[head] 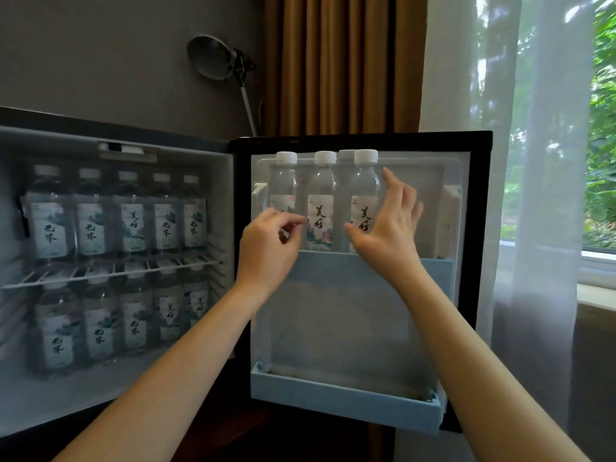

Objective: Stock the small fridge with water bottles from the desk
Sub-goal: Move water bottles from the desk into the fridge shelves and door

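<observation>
The small fridge (116, 145) stands open, and several labelled water bottles (130, 215) fill its upper and lower racks. Its door (350, 328) swings out to the right. On the upper door shelf (333, 261) stand a left bottle (285, 181), a middle bottle (321, 208) and a right bottle (365, 191); the cap of another bottle (346, 154) shows behind. My left hand (270, 248) hovers in front of the left bottle's label with its fingers loosely curled, holding nothing. My right hand (390, 228) is spread beside the right bottle, thumb at its label.
The lower door shelf (343, 398) holds nothing. A desk lamp (213, 58) rises behind the fridge against the grey wall. Brown curtains (343, 61) and a sheer curtain (533, 161) hang at the right, in front of a window sill (596, 295).
</observation>
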`<move>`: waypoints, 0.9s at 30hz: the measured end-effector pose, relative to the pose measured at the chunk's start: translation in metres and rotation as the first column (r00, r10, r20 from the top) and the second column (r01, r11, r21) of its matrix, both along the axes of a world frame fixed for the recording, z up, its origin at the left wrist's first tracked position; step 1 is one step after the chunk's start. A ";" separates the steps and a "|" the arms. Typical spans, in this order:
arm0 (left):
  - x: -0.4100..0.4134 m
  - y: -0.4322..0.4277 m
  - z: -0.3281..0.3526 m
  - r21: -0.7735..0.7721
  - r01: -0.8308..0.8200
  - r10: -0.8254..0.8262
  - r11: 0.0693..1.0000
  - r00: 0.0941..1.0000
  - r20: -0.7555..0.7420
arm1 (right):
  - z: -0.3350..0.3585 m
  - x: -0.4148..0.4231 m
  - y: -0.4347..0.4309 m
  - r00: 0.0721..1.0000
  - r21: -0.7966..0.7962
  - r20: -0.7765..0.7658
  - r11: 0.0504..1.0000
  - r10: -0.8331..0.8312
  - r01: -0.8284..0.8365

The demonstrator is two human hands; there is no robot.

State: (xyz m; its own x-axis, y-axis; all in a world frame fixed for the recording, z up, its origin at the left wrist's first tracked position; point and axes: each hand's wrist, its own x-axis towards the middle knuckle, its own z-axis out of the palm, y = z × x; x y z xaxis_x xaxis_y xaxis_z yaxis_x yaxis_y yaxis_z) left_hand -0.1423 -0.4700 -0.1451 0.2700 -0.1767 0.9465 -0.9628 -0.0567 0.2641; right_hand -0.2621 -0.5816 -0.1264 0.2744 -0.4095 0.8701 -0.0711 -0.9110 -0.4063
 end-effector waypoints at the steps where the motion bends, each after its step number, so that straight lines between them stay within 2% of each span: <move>1: 0.005 0.006 -0.003 -0.006 -0.013 0.013 1.000 1.000 -0.009 | -0.004 0.003 0.005 0.996 -0.085 0.081 0.995 -0.037 0.043; 3: 0.017 0.019 -0.010 -0.005 -0.033 0.032 0.999 0.998 -0.051 | -0.012 0.015 0.016 0.976 -0.215 0.210 0.971 -0.058 0.103; 5: 0.029 0.032 -0.019 0.020 -0.056 0.058 0.998 0.994 -0.094 | -0.022 0.031 0.030 0.975 -0.315 0.222 0.945 -0.015 0.086; 8: 0.050 0.056 -0.036 0.052 -0.113 0.119 0.992 0.983 -0.142 | -0.038 0.059 0.057 0.991 -0.443 0.120 0.897 0.053 0.005; 12: 0.079 0.106 -0.060 0.070 -0.235 0.245 0.969 0.950 -0.194 | -0.063 0.105 0.095 0.984 -0.470 -0.064 0.865 0.164 -0.174; 15: 0.099 0.156 -0.081 0.098 -0.320 0.335 0.942 0.906 -0.259 | -0.085 0.141 0.128 0.955 -0.441 -0.188 0.850 0.228 -0.289; 19: 0.125 0.228 -0.115 0.167 -0.443 0.473 0.881 0.798 -0.373 | -0.120 0.187 0.182 0.871 -0.346 -0.337 0.814 0.356 -0.467; 23: 0.145 0.302 -0.154 0.251 -0.567 0.615 0.784 0.659 -0.433 | -0.156 0.225 0.245 0.717 -0.184 -0.482 0.742 0.504 -0.645; 27: 0.161 0.362 -0.190 0.322 -0.647 0.709 0.691 0.520 -0.477 | -0.184 0.254 0.307 0.530 0.028 -0.595 0.675 0.604 -0.737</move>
